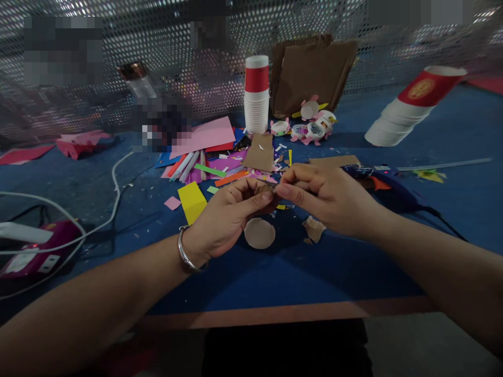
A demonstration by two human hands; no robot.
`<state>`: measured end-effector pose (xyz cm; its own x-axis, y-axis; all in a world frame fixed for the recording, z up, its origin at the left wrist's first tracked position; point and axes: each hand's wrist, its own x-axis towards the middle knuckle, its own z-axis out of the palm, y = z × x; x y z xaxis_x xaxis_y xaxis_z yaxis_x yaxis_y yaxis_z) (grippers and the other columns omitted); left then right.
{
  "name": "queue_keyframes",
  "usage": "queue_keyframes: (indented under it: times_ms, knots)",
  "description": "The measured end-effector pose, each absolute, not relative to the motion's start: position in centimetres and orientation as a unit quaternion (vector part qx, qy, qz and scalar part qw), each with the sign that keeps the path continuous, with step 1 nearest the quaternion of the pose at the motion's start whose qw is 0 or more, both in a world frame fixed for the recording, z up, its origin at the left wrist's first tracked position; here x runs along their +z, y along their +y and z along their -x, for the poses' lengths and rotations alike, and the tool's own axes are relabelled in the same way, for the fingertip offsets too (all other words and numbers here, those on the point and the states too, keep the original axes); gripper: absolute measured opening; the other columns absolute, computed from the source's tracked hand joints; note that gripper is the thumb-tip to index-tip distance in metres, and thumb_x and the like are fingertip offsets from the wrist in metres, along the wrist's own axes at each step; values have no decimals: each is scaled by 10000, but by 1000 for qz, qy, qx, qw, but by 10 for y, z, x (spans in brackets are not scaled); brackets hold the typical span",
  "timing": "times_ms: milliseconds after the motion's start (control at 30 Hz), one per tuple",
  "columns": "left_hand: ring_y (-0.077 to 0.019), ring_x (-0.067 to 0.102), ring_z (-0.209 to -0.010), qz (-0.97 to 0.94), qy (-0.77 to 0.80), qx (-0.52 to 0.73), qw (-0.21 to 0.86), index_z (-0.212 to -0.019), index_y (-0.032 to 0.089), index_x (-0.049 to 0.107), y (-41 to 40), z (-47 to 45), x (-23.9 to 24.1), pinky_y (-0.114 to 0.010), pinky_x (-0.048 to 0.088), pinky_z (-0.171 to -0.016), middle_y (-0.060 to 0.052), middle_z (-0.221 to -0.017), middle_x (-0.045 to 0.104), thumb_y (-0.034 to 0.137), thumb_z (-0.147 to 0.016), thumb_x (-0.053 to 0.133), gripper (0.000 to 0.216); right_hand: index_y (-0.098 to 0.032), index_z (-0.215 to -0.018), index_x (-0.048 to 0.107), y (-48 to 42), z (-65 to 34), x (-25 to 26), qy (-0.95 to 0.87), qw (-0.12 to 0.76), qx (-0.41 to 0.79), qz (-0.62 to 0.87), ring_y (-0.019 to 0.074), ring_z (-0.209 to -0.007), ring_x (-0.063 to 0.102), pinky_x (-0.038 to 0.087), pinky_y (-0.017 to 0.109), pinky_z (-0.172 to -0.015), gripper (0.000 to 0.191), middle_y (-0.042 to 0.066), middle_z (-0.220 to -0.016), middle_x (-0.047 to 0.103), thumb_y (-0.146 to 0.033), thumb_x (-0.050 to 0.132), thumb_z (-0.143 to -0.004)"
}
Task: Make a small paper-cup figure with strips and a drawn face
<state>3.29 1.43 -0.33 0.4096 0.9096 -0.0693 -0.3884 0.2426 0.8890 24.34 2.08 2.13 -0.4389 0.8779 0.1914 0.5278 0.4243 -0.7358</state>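
My left hand (pixel 236 209), with a metal bangle (pixel 185 250) on its wrist, is closed on a small brown cardboard piece (pixel 264 190), mostly covered by the fingers. Fingertips of my right hand (pixel 318 193) pinch together at the right end of that piece; how much of it they grip is hard to see. Just below both hands, a round cardboard disc (pixel 260 233) lies flat on the blue table (pixel 251 285). A torn cardboard scrap (pixel 314 229) rests under my right hand.
Behind the hands are paper scraps, markers (pixel 190 166) and a cardboard strip (pixel 259 152). Farther back stand stacked paper cups (pixel 257 97), a leaning cup stack (pixel 416 107), small paper figures (pixel 314 128) and cardboard sheets (pixel 314 76). A blue glue gun (pixel 396 192) lies right; a purple power strip (pixel 43 248) left.
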Motion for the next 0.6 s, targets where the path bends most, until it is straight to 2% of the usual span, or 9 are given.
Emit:
queue_keyframes:
  times_ms: [100, 200, 400, 600]
  knots:
    - [-104, 642, -797, -430, 314, 445, 720, -838, 148, 717, 15, -33, -3, -253, 539, -822, 9, -845, 691, 252, -769, 970, 282, -219, -875, 653, 22, -244, 20, -794, 304, 296, 436, 182, -676, 551, 382, 323, -627, 538, 25, -730, 628, -727, 547, -1017]
    - [-90, 602, -764, -445, 333, 460, 693, -842, 147, 729, 18, -32, -1, -228, 510, -759, 18, -828, 674, 251, -767, 968, 270, -222, -856, 629, 25, -245, 17, -767, 340, 307, 448, 142, -581, 463, 319, 313, -556, 573, -16, -653, 529, -777, 573, -988]
    - [-95, 634, -782, -457, 349, 485, 659, -838, 174, 744, 23, -28, 3, -212, 486, -709, 18, -825, 707, 192, -807, 920, 180, -229, -845, 571, 30, -246, 8, -696, 385, 405, 451, 97, -519, 319, 205, 290, -484, 587, -63, -623, 393, -805, 651, -931]
    - [-118, 685, -961, -482, 313, 507, 642, -784, 188, 740, 21, -26, 5, -209, 540, -847, 8, -919, 746, 119, -718, 960, 240, -234, -832, 547, 25, -238, 8, -618, 417, 510, 430, 76, -504, 278, 154, 267, -436, 569, -76, -628, 392, -746, 795, -850]
